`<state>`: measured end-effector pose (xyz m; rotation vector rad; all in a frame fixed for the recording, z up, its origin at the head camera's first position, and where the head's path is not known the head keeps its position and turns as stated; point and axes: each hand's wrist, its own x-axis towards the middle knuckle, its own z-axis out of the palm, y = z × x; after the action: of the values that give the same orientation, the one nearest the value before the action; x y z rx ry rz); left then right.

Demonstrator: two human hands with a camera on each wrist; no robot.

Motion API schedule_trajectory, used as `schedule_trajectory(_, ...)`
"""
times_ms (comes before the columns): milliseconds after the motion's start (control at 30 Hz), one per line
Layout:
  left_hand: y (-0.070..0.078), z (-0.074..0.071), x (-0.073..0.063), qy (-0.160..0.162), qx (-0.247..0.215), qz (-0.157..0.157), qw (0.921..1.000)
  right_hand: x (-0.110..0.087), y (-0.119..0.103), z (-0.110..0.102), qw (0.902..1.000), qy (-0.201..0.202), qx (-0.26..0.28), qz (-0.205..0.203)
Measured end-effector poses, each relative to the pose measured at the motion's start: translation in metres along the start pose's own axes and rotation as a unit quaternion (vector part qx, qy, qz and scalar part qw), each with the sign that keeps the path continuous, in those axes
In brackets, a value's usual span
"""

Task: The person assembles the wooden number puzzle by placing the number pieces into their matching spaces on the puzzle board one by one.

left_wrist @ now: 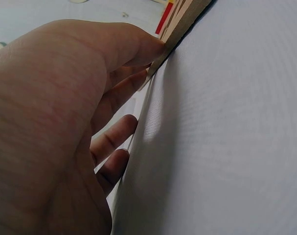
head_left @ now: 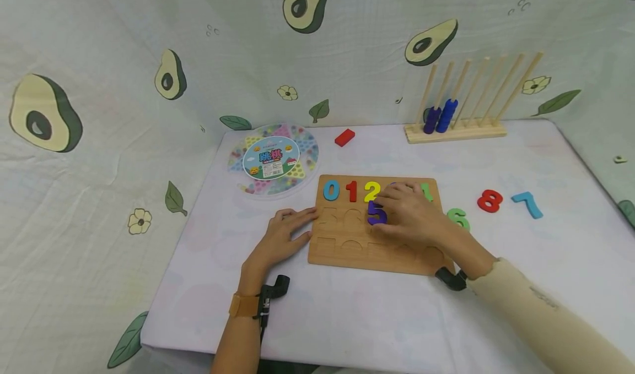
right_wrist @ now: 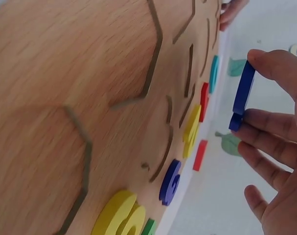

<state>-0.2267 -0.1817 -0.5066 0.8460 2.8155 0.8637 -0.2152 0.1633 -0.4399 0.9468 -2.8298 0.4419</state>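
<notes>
My right hand (head_left: 409, 211) pinches a purple number 5 (head_left: 377, 213) between thumb and fingers over the middle of a wooden number board (head_left: 327, 253). In the right wrist view the 5 (right_wrist: 243, 90) shows edge-on, raised off the board. My left hand (head_left: 280, 236) rests at the board's left edge, fingers extended, with thumb and fingertips (left_wrist: 155, 49) against the wood. A blue 0 (head_left: 331, 190), red 1 (head_left: 351, 191) and yellow 2 (head_left: 372, 191) sit along the top row. Farther along are a purple number (right_wrist: 170, 183), a yellow piece (right_wrist: 119, 215) and a green piece (head_left: 426, 192), partly hidden by my right hand.
Right of the board lie a green 6 (head_left: 458, 218), a red 8 (head_left: 490, 200) and a blue 7 (head_left: 528, 204). Behind stand a peg rack (head_left: 456, 134) with blue and purple beads, a red block (head_left: 344, 137) and a round game box (head_left: 272, 158).
</notes>
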Motion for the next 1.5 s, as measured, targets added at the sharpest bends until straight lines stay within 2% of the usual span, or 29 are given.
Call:
schedule_trajectory(233, -0.002, 0.001, 0.000, 0.003, -0.001, 0.000, 1.0000, 0.010, -0.010, 0.006, 0.9999, -0.013, 0.001, 0.004)
schedule_trajectory(567, -0.004, 0.003, 0.002, 0.002, 0.002, 0.005, 1.0000, 0.026, -0.020, 0.014, 1.0000, -0.005, -0.008, -0.002)
schedule_trajectory(833, -0.003, 0.002, 0.002, 0.003, 0.006, 0.011, 0.9999, 0.042, -0.032, 0.021, 0.9997, -0.008, -0.010, -0.021)
schedule_trajectory(1067, -0.004, 0.001, 0.000, 0.002, 0.003, 0.010, 0.9999, 0.054, -0.040, 0.031, 0.9991, -0.040, -0.004, -0.008)
schedule_trajectory(1300, -0.002, 0.000, 0.000, -0.003, 0.006, 0.008, 0.9999, 0.065, -0.044, 0.044, 0.9983, -0.048, -0.022, -0.027)
schedule_trajectory(1500, -0.002, 0.000, 0.000, -0.008, 0.009, 0.008, 0.9999, 0.070, -0.050, 0.050, 0.9962, -0.078, -0.029, -0.028)
